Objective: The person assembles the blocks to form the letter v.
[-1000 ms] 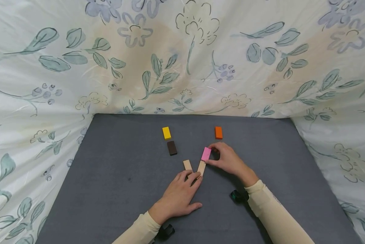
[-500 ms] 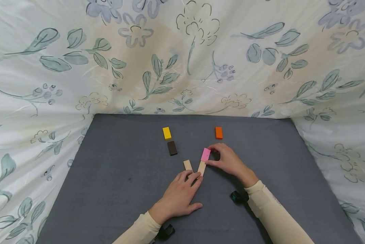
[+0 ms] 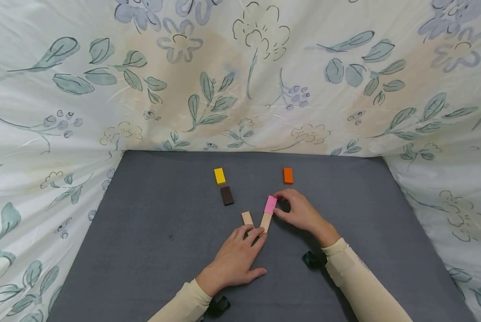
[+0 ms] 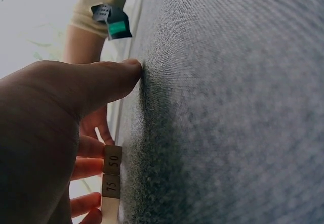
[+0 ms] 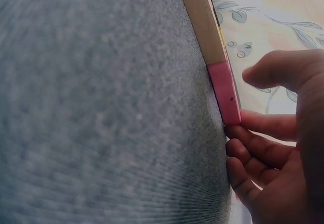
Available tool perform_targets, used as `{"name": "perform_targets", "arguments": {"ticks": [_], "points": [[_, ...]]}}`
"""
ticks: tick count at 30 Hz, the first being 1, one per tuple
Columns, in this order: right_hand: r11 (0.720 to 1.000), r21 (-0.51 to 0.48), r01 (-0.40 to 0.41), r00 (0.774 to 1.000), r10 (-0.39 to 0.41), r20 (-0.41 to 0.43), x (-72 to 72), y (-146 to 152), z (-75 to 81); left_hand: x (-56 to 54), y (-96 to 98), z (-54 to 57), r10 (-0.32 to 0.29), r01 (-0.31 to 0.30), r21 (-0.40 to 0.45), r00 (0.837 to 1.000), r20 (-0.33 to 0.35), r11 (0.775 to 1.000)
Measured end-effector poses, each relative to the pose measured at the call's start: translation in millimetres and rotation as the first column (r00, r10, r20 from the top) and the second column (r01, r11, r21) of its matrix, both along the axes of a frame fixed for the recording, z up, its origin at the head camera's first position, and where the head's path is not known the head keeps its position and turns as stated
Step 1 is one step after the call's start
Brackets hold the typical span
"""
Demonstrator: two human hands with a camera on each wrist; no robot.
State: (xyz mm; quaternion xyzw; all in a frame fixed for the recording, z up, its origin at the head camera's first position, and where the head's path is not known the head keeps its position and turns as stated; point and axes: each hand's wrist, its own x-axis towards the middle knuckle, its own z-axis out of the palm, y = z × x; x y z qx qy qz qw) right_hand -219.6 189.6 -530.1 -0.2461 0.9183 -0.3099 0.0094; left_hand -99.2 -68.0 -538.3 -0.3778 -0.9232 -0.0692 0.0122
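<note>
Right hand (image 3: 298, 210), loosely curved, touches a pink rectangular block (image 3: 270, 205) already butted against a pale wooden block (image 3: 266, 220), where the left hand (image 3: 237, 258) rests spread. Yellow block (image 3: 219, 176), dark-brown block (image 3: 226, 196) and orange block (image 3: 288, 175), all rectangular, lie apart, seemingly left to place.

Just right of the end block (image 3: 270, 205) is the right hand (image 3: 298, 209), a finger touching the block's far end. Nearer the person than that touch, the adjoining block (image 3: 266, 219) meets the end block end to end, its near part under the left hand (image 3: 235, 259). Left of it lies its partner block (image 3: 246, 217), partly under the same fingers. Behind and slightly right of the touch lies the lone block (image 3: 288, 176). Left of the touch, well apart, lies the side block (image 3: 226, 196), with the rear block (image 3: 219, 176) just behind it.
</note>
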Motion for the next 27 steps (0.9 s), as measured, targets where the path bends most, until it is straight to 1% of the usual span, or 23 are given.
{"name": "perform_targets", "arguments": {"ticks": [11, 14, 17, 19, 22, 27], "points": [[1.000, -0.014, -0.013, 1.000, 0.013, -0.003, -1.9, 5, -4.5, -0.3, 0.3, -0.6, 0.005, -0.005, 0.002, 1.000, 0.010, 1.000], [1.000, -0.019, -0.016, 1.000, 0.016, 0.001, -1.5, 5, -3.7, -0.1, 0.6, -0.1, 0.003, -0.003, 0.003, 1.000, 0.010, 1.000], [0.999, -0.027, -0.025, 1.000, 0.025, -0.004, -1.1, 7, -2.6, -0.2, 0.6, 1.2, -0.004, 0.004, 0.011, 1.000, 0.001, 1.000], [0.998, -0.054, -0.033, 0.999, 0.032, -0.012, -2.3, 8, -2.2, -0.8, 0.3, 2.6, -0.005, 0.005, 0.013, 1.000, -0.018, 1.000], [0.995, -0.091, -0.035, 0.999, 0.033, -0.025, -4.8, 14, -1.5, -1.2, -0.3, 4.1, -0.005, 0.005, 0.015, 0.999, -0.035, 1.000], [0.994, -0.110, 0.000, 1.000, -0.003, -0.024, -12.1, 33, 4.7, -0.1, 0.2, 4.1, -0.003, 0.003, 0.011, 1.000, -0.018, 1.000]]}}
